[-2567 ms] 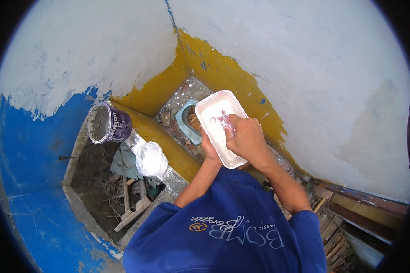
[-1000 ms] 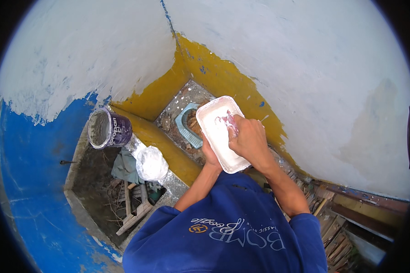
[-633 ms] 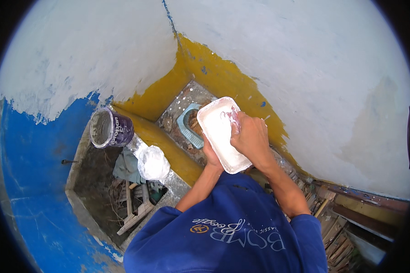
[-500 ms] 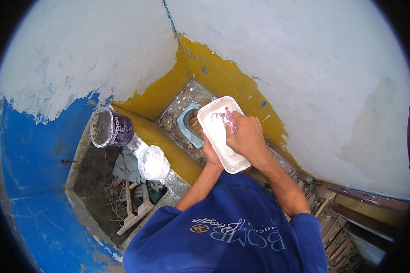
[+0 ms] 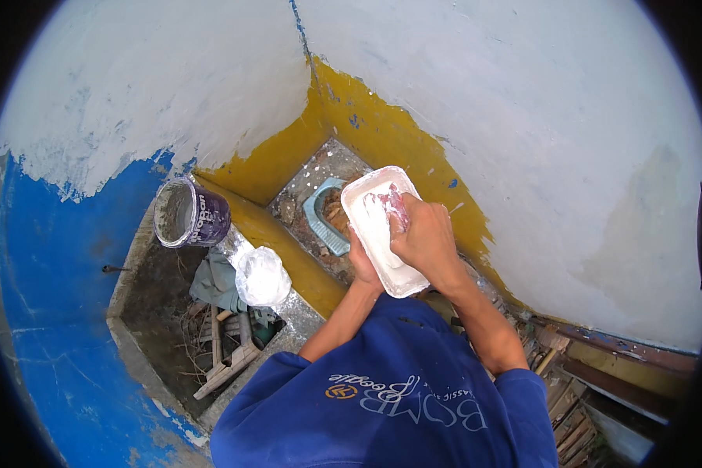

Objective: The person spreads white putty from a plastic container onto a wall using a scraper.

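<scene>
A shallow rectangular white tray [image 5: 376, 234], coated inside with wet white paste, is held tilted in front of my chest. My left hand [image 5: 363, 264] grips its near left side, most of the fingers hidden beneath. Inside the tray, my right hand [image 5: 429, 238] is closed on a small pinkish-red piece [image 5: 396, 209] smeared with white; its exact kind is not clear. That piece touches the paste near the tray's far end.
A purple bucket [image 5: 209, 220] and a white plastic bag [image 5: 263, 277] stand on the ledge at left. Below lies a concrete basin [image 5: 136, 312] holding wood scraps. A pale blue squat toilet [image 5: 313, 210] sits in the corner between partly white-coated walls [image 5: 538, 132].
The view has shifted slightly. The tray and both hands keep nearly the same pose, with the right hand still over the paste.
</scene>
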{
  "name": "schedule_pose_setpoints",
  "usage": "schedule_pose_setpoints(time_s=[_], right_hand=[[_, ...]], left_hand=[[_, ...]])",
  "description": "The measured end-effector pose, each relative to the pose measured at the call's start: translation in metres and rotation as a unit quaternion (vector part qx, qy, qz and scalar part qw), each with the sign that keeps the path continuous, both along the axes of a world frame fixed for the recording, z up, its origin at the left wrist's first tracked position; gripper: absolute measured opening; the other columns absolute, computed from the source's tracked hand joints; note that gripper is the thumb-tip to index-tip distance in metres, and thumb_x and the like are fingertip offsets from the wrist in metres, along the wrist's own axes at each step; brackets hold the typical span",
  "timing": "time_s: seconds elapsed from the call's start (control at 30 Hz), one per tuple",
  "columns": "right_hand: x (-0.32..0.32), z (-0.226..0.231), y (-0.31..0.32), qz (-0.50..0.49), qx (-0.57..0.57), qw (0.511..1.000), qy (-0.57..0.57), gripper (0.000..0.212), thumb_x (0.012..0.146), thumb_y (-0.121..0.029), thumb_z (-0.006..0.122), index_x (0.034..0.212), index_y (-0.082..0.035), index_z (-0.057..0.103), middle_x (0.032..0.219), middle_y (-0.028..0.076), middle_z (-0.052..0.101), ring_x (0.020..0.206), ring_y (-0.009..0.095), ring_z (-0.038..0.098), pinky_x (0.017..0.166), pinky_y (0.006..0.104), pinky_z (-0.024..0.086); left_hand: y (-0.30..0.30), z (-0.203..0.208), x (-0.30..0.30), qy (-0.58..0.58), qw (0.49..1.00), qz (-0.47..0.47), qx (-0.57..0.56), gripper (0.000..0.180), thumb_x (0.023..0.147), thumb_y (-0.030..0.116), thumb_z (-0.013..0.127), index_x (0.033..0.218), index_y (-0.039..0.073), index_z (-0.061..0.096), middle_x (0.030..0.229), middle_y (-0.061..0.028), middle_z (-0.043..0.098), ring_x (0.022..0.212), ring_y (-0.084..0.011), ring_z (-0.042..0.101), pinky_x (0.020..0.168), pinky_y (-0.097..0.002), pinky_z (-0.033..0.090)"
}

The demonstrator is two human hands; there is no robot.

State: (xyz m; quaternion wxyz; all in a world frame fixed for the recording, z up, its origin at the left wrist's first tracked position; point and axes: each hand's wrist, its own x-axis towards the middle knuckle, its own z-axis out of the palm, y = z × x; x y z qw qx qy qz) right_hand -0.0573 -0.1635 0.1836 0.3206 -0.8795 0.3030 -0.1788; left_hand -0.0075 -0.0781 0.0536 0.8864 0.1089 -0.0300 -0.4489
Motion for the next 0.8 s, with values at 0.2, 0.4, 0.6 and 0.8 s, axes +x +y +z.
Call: schedule_pose_setpoints(time_s=[0.2,0.4,0.6,0.8], right_hand=[[-0.0001,-0.0003,-0.0017,-0.018,-0.004,1.000,0.007,0.014,0.075,-0.008,0.064,0.077,0.006,0.060,0.065,0.029,0.058,0.064,0.048,0.059,0.061,0.0530,0.046],[-0.0010,0.0008,0.0026,-0.004,-0.012,0.999,0.050,0.014,0.077,-0.006,0.062,0.082,0.007,0.062,0.068,0.032,0.060,0.066,0.047,0.062,0.067,0.0547,0.049],[0.0066,-0.0049,0.0031,0.013,0.010,1.000,0.008,0.015,0.074,-0.008,0.063,0.075,0.006,0.059,0.065,0.030,0.058,0.064,0.049,0.058,0.063,0.0540,0.046],[0.0041,-0.0005,0.0008,-0.017,-0.012,1.000,0.010,0.015,0.075,-0.008,0.063,0.074,0.006,0.059,0.065,0.031,0.057,0.064,0.049,0.058,0.063,0.0542,0.045]], left_hand=[[0.0006,0.0043,0.0001,-0.005,1.000,-0.007,-0.018,0.060,0.101,0.046,0.030,0.147,0.006,0.037,0.146,-0.0116,0.046,0.131,-0.0279,0.047,0.112,-0.0426,0.035],[0.0007,-0.0003,-0.0003,0.011,0.999,-0.004,-0.036,0.060,0.101,0.045,0.030,0.147,0.007,0.036,0.147,-0.0123,0.045,0.132,-0.0286,0.046,0.113,-0.0431,0.034],[0.0003,0.0027,0.0003,-0.017,0.998,0.021,0.049,0.062,0.101,0.047,0.031,0.148,0.006,0.035,0.146,-0.0126,0.045,0.132,-0.0288,0.046,0.113,-0.0431,0.034],[0.0007,0.0027,0.0012,-0.005,1.000,0.005,-0.006,0.062,0.101,0.047,0.030,0.147,0.006,0.037,0.145,-0.0123,0.046,0.130,-0.0285,0.047,0.111,-0.0425,0.036]])
